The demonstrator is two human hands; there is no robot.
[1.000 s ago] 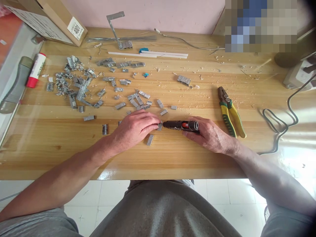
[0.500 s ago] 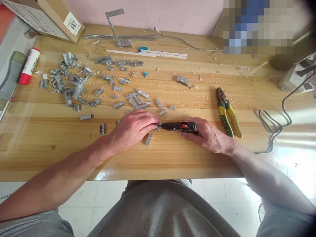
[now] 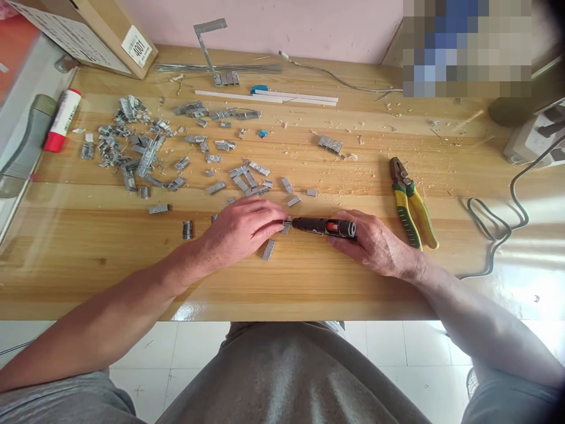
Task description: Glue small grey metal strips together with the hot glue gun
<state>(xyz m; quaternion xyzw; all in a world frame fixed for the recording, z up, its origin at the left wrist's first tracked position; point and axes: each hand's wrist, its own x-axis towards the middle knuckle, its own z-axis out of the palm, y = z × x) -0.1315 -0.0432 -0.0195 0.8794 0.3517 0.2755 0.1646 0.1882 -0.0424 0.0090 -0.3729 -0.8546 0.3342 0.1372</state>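
Note:
My right hand (image 3: 368,241) is wrapped around a black glue gun (image 3: 315,226) with a red part showing in its top. The gun's nozzle points left, at a small grey piece (image 3: 286,226) on the table. My left hand (image 3: 251,224) is closed, with thumb and fingertips pinching at that piece; most of its grip is hidden under the fingers. Just below the fingertips lies a loose grey strip piece (image 3: 268,250). Several more grey pieces (image 3: 249,178) are scattered beyond the left hand.
Yellow-green pliers (image 3: 410,203) lie right of my right hand, near a looped black cable (image 3: 494,235). A heap of grey scraps (image 3: 128,138), a red-capped white marker (image 3: 63,121) and a cardboard box (image 3: 101,35) are on the left. White sticks (image 3: 295,99) lie at the back, amid wood shavings.
The glue gun's nozzle has drawn back slightly to the right from the left fingertips. The whole view has shifted a little; both hands keep their grips.

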